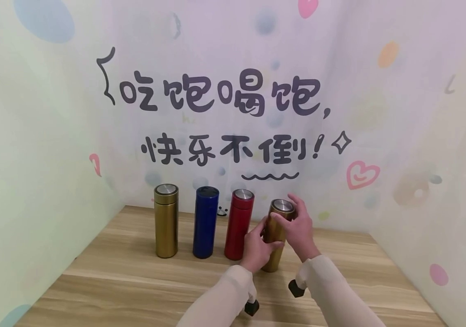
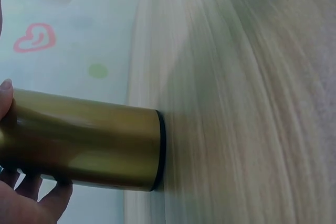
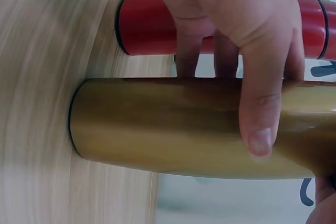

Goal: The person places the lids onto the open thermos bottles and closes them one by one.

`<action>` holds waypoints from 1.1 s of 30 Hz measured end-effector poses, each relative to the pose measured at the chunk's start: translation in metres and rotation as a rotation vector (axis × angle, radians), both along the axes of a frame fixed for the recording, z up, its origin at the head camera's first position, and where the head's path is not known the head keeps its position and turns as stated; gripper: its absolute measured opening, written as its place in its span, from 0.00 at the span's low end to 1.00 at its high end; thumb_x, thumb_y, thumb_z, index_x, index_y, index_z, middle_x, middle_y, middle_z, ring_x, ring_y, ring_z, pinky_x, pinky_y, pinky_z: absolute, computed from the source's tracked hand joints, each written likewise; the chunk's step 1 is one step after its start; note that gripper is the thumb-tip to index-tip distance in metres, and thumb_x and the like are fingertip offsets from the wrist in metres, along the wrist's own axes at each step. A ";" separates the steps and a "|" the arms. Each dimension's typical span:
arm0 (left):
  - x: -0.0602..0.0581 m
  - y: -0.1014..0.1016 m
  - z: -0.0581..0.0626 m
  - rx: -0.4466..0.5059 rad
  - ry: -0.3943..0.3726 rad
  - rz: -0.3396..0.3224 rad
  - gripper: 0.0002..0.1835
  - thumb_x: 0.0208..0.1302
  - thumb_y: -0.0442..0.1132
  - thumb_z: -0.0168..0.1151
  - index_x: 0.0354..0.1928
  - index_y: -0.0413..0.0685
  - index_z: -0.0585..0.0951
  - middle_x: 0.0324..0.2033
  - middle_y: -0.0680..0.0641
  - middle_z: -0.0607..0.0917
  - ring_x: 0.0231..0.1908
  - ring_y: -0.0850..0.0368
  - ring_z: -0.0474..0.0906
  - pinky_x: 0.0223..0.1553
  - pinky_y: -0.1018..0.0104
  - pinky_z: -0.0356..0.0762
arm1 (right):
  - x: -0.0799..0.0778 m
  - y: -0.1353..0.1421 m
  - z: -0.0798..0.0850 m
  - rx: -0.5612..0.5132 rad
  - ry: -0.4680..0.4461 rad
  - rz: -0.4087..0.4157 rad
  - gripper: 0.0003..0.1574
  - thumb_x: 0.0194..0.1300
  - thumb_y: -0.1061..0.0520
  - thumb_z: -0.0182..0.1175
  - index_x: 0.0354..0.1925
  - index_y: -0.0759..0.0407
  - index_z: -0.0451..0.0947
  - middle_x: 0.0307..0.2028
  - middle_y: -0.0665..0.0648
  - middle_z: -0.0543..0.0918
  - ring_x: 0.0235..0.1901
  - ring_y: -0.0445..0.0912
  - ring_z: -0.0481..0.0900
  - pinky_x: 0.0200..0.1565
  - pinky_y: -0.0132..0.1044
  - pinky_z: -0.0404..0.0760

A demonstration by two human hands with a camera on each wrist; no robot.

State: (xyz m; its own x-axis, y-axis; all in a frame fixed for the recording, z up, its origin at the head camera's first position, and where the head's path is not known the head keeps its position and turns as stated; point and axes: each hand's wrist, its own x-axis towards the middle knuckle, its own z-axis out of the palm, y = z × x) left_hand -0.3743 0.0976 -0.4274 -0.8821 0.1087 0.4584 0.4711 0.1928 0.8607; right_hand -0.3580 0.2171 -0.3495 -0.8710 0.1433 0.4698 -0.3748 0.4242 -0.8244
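A gold thermos bottle [image 1: 274, 236] with a silver-topped lid stands at the right end of a row, tilted slightly in the head view. My left hand [image 1: 259, 247] grips its middle from the left, the thumb [image 3: 261, 124] lying across the front in the right wrist view. Higher up, my right hand [image 1: 301, 229] holds it from the right near the lid, thumb in front. In the left wrist view, the bottle's dark base rim [image 2: 159, 150] is right at the wooden tabletop. Just left of my left hand stands a red thermos bottle [image 1: 238, 227].
Farther left stand a blue thermos bottle [image 1: 205, 225] and another gold thermos bottle [image 1: 166, 222]. All are on a wood-grain table [image 1: 126, 281]. Behind and beside it hang pale printed cloth walls [image 1: 53, 159] with large dark lettering.
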 end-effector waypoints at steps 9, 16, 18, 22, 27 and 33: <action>-0.002 -0.003 -0.001 -0.065 -0.003 0.005 0.42 0.56 0.43 0.73 0.71 0.52 0.65 0.63 0.47 0.75 0.58 0.50 0.75 0.55 0.55 0.76 | -0.006 -0.002 -0.009 -0.042 -0.013 0.036 0.49 0.59 0.50 0.70 0.72 0.52 0.56 0.63 0.62 0.68 0.60 0.57 0.69 0.62 0.53 0.68; 0.002 -0.005 0.003 -0.201 -0.020 0.025 0.45 0.56 0.41 0.73 0.73 0.48 0.61 0.65 0.45 0.71 0.62 0.49 0.70 0.61 0.52 0.69 | -0.010 -0.003 -0.011 -0.054 0.008 0.055 0.49 0.60 0.50 0.70 0.72 0.54 0.56 0.62 0.63 0.68 0.60 0.57 0.68 0.63 0.53 0.67; 0.005 -0.010 0.002 -0.236 -0.013 0.025 0.45 0.56 0.40 0.73 0.72 0.46 0.61 0.66 0.44 0.71 0.63 0.48 0.69 0.62 0.51 0.69 | -0.011 -0.004 -0.011 -0.037 0.009 0.060 0.49 0.60 0.50 0.70 0.72 0.54 0.55 0.63 0.63 0.68 0.60 0.57 0.68 0.63 0.53 0.67; 0.011 -0.023 0.000 -0.332 -0.012 0.032 0.46 0.54 0.41 0.74 0.72 0.46 0.61 0.66 0.44 0.70 0.63 0.46 0.68 0.61 0.47 0.68 | -0.011 -0.005 -0.014 0.011 -0.001 0.069 0.50 0.61 0.51 0.69 0.73 0.53 0.53 0.65 0.63 0.65 0.61 0.57 0.67 0.63 0.54 0.66; 0.015 -0.039 0.000 -0.435 -0.024 0.016 0.47 0.54 0.48 0.74 0.73 0.50 0.61 0.68 0.46 0.68 0.65 0.46 0.65 0.61 0.44 0.68 | -0.013 -0.003 -0.017 0.060 0.042 0.069 0.51 0.62 0.52 0.68 0.74 0.55 0.51 0.68 0.65 0.61 0.65 0.59 0.62 0.65 0.57 0.63; 0.017 -0.062 0.000 -0.547 0.044 -0.038 0.44 0.54 0.50 0.74 0.72 0.53 0.65 0.65 0.49 0.71 0.63 0.49 0.68 0.59 0.47 0.71 | -0.008 0.000 -0.013 0.372 0.271 -0.064 0.50 0.58 0.50 0.71 0.71 0.61 0.58 0.70 0.65 0.58 0.69 0.60 0.51 0.65 0.63 0.56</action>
State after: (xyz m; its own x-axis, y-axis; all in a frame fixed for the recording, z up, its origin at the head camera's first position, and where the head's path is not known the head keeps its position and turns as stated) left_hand -0.3568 0.0361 -0.4271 -0.8541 0.3730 0.3624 0.5198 0.5885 0.6193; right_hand -0.3661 0.2167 -0.3622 -0.7048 -0.0286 0.7088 -0.5190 0.7020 -0.4877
